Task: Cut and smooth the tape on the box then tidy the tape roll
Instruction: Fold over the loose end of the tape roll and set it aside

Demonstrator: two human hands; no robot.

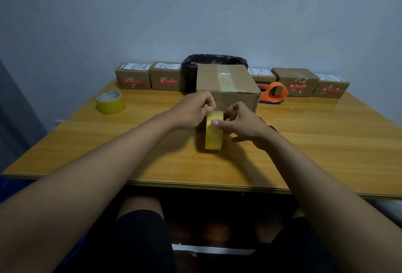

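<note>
A brown cardboard box stands mid-table with clear tape running along its top seam. Just in front of it a yellow tape roll stands on edge on the wooden table. My right hand grips the roll from the right, thumb pressed on its tread. My left hand pinches the roll's top edge, where the loose tape end seems to be; the tape end itself is too small to make out. An orange and black object peeks out behind my right wrist.
A second yellow tape roll lies flat at the left. An orange tape dispenser sits right of the box. Several small labelled parcels line the back edge, with a black-lined bin behind the box.
</note>
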